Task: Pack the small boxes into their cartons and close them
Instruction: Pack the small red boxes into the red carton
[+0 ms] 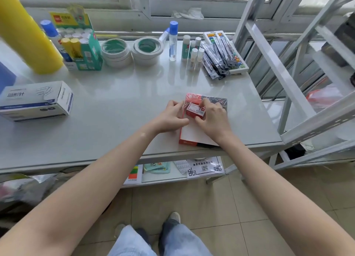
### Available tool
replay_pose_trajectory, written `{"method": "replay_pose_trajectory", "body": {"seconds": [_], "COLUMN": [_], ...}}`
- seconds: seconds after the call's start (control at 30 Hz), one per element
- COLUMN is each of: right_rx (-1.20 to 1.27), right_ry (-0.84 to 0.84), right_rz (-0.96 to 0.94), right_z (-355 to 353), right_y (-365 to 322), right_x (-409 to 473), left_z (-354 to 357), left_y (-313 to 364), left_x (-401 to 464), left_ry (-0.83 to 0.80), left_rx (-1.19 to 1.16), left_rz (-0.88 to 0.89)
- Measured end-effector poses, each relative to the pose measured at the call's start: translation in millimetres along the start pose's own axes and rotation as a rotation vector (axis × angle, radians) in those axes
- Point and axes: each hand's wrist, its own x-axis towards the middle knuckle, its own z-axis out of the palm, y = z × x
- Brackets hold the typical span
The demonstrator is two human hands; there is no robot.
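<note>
A small red box [195,110] with a white label is held over the open red carton [189,140] near the table's front edge. The carton's white flap [194,133] lies open toward me, and shiny plastic wrap [215,100] covers its far part. My right hand [212,117] grips the small box from the right, thumb below and fingers on top. On the left rim of the carton rests my left hand [173,116], fingertips touching the wrap and the small box's left side. A white and blue carton [36,101] lies shut at the table's left.
At the back stand a yellow roll [25,33], a green display box of glue sticks [84,48], tape rolls [117,51], glue bottles [172,40] and a tray of pins with dark packets [222,54]. A white metal rack [288,79] rises right of the table [115,102].
</note>
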Motion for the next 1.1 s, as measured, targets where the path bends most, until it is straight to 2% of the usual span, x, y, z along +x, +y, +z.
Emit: {"method": "replay_pose_trajectory", "body": {"seconds": [0.27,0.53,0.8,1.03,1.1], "right_rx": [0.036,0.094,0.133,0.19,0.18], "right_ry": [0.015,0.08,0.116,-0.016,0.015], "right_rz": [0.006,0.124,0.082,-0.026,-0.017], "right_z": [2.8,-1.3,2.7,-5.8,-12.4], "right_y": [-0.2,-0.3,-16.5,-8.0,-2.1], "right_x": [-1.6,-1.7,-1.4,0.9,2.4], "left_z": [-0.4,-1.5,-0.7,-2.7,-1.4], "left_y": [-1.9,-1.7,-1.9,-5.1,-4.8], "left_x": [1.3,-2.1,-4.9,0.4,4.0], "left_ry": [-0.005,-0.032,-0.022,0.13,0.19], "left_rx": [0.043,0.015,-0.018,0.108,0.146], "left_rz": [0.005,-0.008,0.005,-0.06,-0.057]}}
